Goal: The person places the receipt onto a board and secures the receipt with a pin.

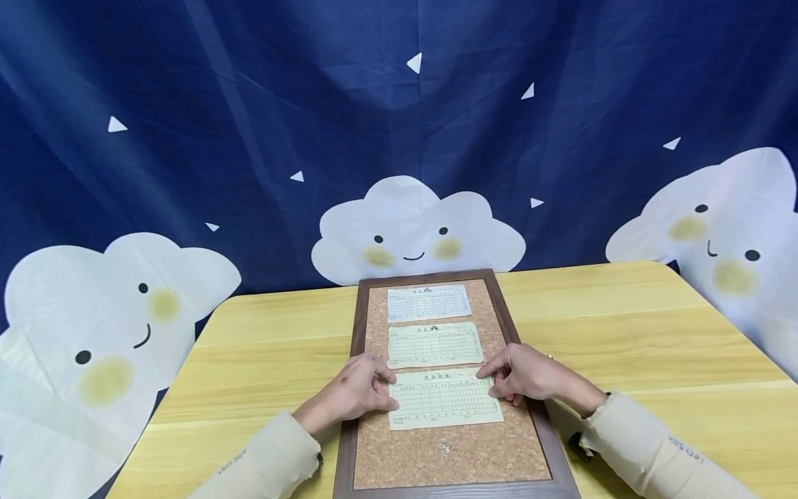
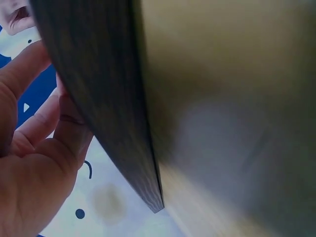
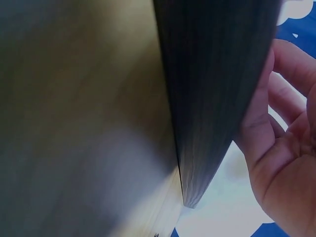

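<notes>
A cork board [image 1: 399, 461] in a dark wooden frame [image 1: 359, 333] lies on the table. Three printed form slips are arranged down it: a whitish slip [image 1: 429, 303] at the top, a pale green slip [image 1: 434, 345] in the middle, and a pale yellow-green slip [image 1: 445, 402] lowest. My left hand [image 1: 355, 388] holds the lowest slip by its left edge, index finger near the upper corner and thumb below. At the opposite edge, my right hand [image 1: 526, 374] holds the same slip between index finger and thumb. In both wrist views the frame's side hides the slip and the fingertips.
A small whitish, see-through cluster [image 1: 445, 449] sits on the cork below the lowest slip. The wooden table [image 1: 630, 333] extends on both sides of the board. Behind it hangs a dark blue curtain [image 1: 349, 90] with smiling clouds. A dark object [image 1: 581, 447] shows beside the right sleeve.
</notes>
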A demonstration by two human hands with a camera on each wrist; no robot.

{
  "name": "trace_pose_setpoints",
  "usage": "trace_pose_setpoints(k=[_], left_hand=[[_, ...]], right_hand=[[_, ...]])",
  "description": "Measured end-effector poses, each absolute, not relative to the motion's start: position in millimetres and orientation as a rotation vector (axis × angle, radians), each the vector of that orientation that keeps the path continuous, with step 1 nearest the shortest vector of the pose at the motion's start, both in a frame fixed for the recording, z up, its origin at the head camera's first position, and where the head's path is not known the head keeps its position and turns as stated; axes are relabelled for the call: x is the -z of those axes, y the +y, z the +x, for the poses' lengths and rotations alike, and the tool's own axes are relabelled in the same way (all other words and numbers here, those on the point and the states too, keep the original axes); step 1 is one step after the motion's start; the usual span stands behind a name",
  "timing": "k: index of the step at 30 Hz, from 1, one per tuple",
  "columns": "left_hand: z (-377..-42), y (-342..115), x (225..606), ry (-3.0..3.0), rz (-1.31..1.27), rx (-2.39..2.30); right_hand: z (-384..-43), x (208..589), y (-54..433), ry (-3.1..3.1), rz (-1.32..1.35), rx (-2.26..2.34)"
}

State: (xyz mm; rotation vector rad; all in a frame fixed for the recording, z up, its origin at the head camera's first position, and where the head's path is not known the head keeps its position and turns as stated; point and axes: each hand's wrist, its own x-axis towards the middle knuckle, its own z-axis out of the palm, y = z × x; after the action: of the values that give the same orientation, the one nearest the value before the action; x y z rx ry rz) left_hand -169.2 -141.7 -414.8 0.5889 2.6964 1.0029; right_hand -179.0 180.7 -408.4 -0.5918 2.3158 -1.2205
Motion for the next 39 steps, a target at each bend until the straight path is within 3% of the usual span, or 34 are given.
trace_pose_setpoints(k=[39], left_hand=[[-176, -146, 419, 2.636, 0.578, -1.057]], right_hand=[[-182, 402, 221, 2.273, -0.511, 1.396]])
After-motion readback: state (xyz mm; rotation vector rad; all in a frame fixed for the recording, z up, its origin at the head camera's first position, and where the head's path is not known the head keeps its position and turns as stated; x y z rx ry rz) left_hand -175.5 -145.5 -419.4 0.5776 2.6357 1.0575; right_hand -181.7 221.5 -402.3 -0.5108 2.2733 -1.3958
